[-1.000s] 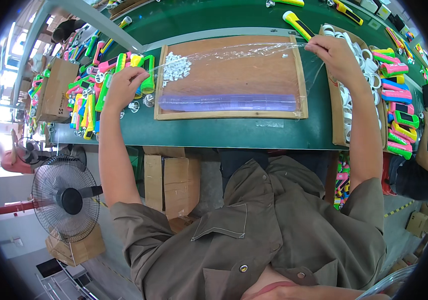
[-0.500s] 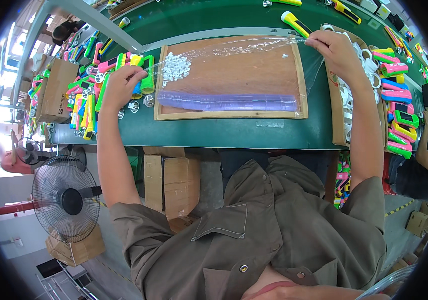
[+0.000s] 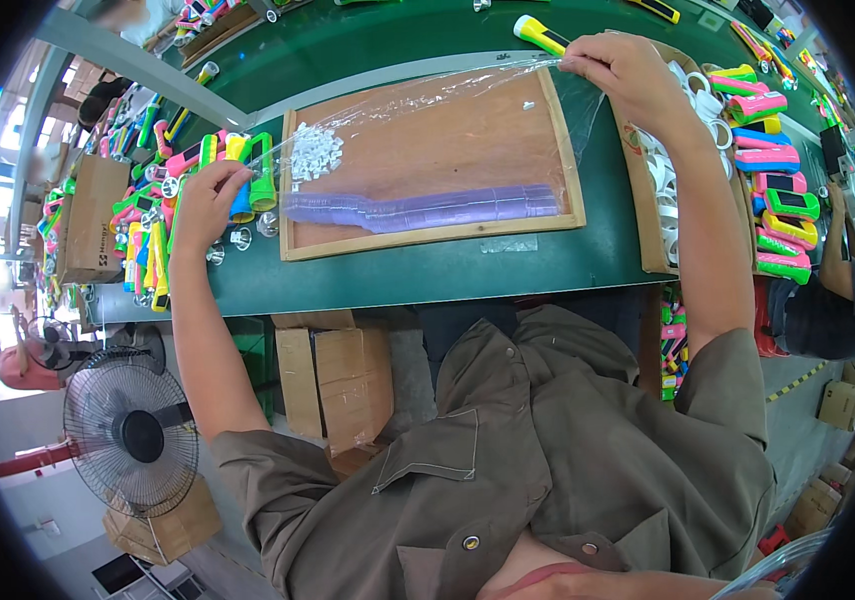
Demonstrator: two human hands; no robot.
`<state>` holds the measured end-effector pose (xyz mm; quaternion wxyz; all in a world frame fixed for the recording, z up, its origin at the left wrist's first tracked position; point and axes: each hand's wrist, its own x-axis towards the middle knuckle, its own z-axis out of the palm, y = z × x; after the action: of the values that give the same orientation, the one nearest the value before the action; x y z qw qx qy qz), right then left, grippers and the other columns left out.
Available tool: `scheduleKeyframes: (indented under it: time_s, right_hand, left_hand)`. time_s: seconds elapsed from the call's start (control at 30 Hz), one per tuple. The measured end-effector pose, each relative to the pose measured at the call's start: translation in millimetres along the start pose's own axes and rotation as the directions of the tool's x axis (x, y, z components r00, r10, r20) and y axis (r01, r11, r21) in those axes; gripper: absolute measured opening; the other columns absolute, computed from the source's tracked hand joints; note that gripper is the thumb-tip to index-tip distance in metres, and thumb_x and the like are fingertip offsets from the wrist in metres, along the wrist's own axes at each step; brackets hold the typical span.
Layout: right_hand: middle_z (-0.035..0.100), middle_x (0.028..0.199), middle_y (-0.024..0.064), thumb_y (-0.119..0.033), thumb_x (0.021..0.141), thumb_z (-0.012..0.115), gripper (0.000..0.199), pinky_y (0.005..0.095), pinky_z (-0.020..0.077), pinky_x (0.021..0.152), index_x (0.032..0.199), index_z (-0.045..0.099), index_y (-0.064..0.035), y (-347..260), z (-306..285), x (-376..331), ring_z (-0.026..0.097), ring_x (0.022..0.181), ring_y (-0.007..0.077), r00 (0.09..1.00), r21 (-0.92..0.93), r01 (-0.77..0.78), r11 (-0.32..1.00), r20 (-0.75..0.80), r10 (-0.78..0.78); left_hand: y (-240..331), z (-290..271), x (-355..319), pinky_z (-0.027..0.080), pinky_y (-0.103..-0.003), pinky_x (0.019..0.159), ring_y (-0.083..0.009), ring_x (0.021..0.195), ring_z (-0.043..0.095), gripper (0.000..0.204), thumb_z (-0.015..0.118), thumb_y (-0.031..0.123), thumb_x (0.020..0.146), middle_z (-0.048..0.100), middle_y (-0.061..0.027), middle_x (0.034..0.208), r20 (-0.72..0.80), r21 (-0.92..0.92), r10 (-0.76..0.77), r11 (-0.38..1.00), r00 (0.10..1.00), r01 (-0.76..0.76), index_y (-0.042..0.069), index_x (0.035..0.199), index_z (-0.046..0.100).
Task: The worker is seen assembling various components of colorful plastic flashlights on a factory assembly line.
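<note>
A sheet of clear plastic film (image 3: 418, 97) is stretched between my two hands, above a shallow wooden-framed tray (image 3: 438, 240). My left hand (image 3: 208, 208) pinches one end of the film just outside the tray's left side. At the far right corner, my right hand (image 3: 628, 85) pinches the other end, higher up. In the tray, a pile of small white pieces (image 3: 315, 153) lies at the left. A long row of thin, purple-tinted clear discs (image 3: 458, 208) lies along the near side. One small white piece sits alone near the far right.
Colourful flashlight bodies (image 3: 153, 250) and a cardboard box (image 3: 96, 215) crowd the left. At right, a carton of white rings (image 3: 660, 190) stands beside stacked flashlight housings (image 3: 773, 160). A yellow flashlight (image 3: 540, 35) lies beyond my right hand. A fan (image 3: 138, 435) stands lower left.
The view has turned slightly, so the tray and table appear shifted left and tilted. Both hands still hold the film taut over the tray. The row of discs now looks more bent at its left part.
</note>
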<state>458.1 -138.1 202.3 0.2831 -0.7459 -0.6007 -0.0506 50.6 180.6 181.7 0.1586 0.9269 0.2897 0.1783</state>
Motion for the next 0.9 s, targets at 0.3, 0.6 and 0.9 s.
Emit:
scheduleKeyframes:
  time_s: [0.3, 0.6, 0.9]
  right_hand:
    - [0.067, 0.087, 0.0133, -0.018, 0.093, 0.063, 0.02, 0.0344, 0.0478, 0.073, 0.098, 0.068, 0.0003, 0, -1, 0, 0.061, 0.079, 0.0289, 1.0, 0.059, 0.03, 0.998, 0.001, -0.03]
    - [0.067, 0.087, 0.013, -0.024, 0.095, 0.063, 0.025, 0.0352, 0.0484, 0.073, 0.098, 0.069, -0.0008, -3, 2, 2, 0.063, 0.078, 0.028, 0.997, 0.069, 0.062, 0.996, -0.058, -0.058]
    - [0.067, 0.088, 0.0133, -0.023, 0.094, 0.064, 0.024, 0.0352, 0.0488, 0.073, 0.098, 0.069, -0.0004, -8, 4, 5, 0.063, 0.079, 0.0294, 0.995, 0.078, 0.083, 0.993, -0.062, -0.078]
  left_hand:
    - [4, -3, -4, 0.045, -0.03, 0.063, -0.0163, 0.066, 0.057, 0.026, 0.067, 0.025, 0.091, 0.065, -0.0093, 0.074, 0.087, -0.023, -0.112, 0.993, 0.99, 0.114, 0.0, 0.096, 0.07]
    - [9, -11, -11, 0.044, -0.028, 0.068, -0.0121, 0.074, 0.055, 0.025, 0.065, 0.024, 0.093, 0.064, -0.0032, 0.08, 0.163, -0.016, -0.214, 0.975, 0.963, 0.22, -0.001, 0.098, 0.068]
    - [4, -15, -27, 0.045, -0.027, 0.07, -0.0113, 0.075, 0.056, 0.025, 0.064, 0.024, 0.093, 0.065, -0.0029, 0.081, 0.183, -0.025, -0.241, 0.968, 0.953, 0.25, 0.0, 0.099, 0.069]
